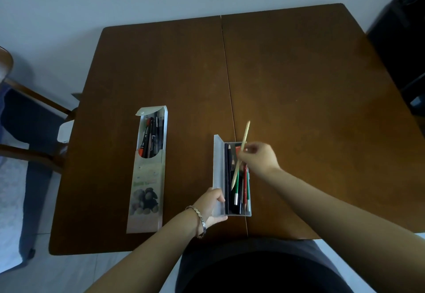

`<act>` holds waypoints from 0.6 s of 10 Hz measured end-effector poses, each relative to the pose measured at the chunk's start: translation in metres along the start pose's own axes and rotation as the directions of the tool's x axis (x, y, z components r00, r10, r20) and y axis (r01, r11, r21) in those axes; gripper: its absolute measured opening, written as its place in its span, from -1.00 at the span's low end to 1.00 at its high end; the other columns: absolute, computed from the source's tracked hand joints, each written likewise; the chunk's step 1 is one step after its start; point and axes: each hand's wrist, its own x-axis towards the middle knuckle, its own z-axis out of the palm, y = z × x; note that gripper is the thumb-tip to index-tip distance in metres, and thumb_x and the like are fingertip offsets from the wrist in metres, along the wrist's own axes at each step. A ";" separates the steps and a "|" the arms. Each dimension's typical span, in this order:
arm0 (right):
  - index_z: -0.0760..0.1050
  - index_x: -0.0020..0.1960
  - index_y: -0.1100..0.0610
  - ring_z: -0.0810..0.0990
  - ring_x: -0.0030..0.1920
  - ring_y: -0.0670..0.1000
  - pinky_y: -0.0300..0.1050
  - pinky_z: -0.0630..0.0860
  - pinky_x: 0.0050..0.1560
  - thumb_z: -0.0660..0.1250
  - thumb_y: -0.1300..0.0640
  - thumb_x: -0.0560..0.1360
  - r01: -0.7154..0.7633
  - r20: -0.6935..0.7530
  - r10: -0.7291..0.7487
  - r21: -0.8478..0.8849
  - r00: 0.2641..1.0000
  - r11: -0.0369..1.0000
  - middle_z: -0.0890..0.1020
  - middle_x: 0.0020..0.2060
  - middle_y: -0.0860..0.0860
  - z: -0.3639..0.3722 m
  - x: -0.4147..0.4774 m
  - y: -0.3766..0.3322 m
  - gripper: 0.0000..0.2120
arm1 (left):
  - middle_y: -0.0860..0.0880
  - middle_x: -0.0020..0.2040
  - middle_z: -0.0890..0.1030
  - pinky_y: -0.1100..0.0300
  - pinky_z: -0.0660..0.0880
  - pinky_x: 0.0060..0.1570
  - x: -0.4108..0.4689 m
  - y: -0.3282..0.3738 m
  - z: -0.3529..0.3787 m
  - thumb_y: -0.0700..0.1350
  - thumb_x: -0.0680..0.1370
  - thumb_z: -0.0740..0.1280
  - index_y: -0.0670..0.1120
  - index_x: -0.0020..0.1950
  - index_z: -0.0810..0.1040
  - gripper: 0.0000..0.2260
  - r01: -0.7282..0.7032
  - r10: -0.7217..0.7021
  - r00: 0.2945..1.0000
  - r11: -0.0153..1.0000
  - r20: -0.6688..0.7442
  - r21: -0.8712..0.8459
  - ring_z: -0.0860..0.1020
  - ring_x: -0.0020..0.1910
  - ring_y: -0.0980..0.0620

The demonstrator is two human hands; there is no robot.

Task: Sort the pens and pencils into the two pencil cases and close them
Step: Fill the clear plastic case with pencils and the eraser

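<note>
A clear plastic pencil case (218, 166) lies open near the table's front edge, its lid standing up on the left. Several pencils (238, 191) lie inside, green, red and dark ones. My left hand (212, 205) grips the case at its near left corner. My right hand (258, 158) pinches a pale wooden pencil (243, 143) that slants over the case, one end pointing down into it. To the left lies a long card pencil case (147, 189) with its top flap open and several pens (150, 137) inside.
The brown wooden table (299, 85) has a seam running down its middle. A wooden chair (34, 99) with a blue cushion stands at the left. A dark object (400, 39) sits beyond the table's right edge.
</note>
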 end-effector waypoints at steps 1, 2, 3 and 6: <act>0.55 0.10 0.08 0.55 -0.26 -0.09 -0.40 0.50 -0.24 0.34 0.26 0.49 0.321 -0.127 -0.323 -0.033 0.938 0.946 0.59 -0.19 0.00 -0.027 -0.004 -0.007 -0.79 | -0.05 -0.31 0.23 -0.04 0.23 0.42 -0.002 -0.004 0.004 -0.38 0.55 0.09 -0.14 -0.36 0.23 -0.69 -0.053 0.018 0.973 0.987 0.231 0.149 0.19 0.47 -0.21; 0.63 0.05 0.20 0.57 -0.14 -0.05 -0.44 0.48 -0.05 0.41 0.37 0.40 0.695 0.083 -0.731 -0.400 0.677 0.598 0.60 -0.06 0.10 -0.039 -0.007 0.009 -0.75 | -0.03 -0.17 0.32 -0.17 0.25 0.39 -0.013 -0.003 0.011 -0.40 0.53 0.08 -0.17 -0.27 0.28 -0.78 0.020 -0.038 0.975 0.996 0.221 0.082 0.08 0.48 -0.20; 0.65 0.00 0.23 0.67 -0.11 0.11 -0.12 0.65 -0.14 0.52 0.44 0.21 0.801 0.426 -0.733 -0.535 0.531 0.270 0.64 -0.02 0.20 -0.029 -0.004 0.040 -0.62 | -0.20 0.33 0.36 -0.14 0.25 0.40 -0.003 -0.003 0.016 -0.40 0.54 0.08 -0.19 -0.30 0.28 -0.76 0.000 -0.028 0.979 0.990 0.200 0.139 0.17 0.47 -0.24; 0.67 -0.10 0.07 0.67 -0.03 0.11 -0.01 0.66 -0.19 0.68 0.24 -0.10 0.763 0.587 -0.569 -0.636 0.576 0.117 0.67 -0.01 0.09 0.010 -0.009 0.065 -0.44 | -0.26 0.49 0.18 0.16 0.18 0.40 0.021 0.007 0.036 -0.29 0.63 0.05 -0.34 0.47 0.08 -0.59 0.044 -0.012 0.995 0.947 -0.103 0.319 0.20 0.48 -0.13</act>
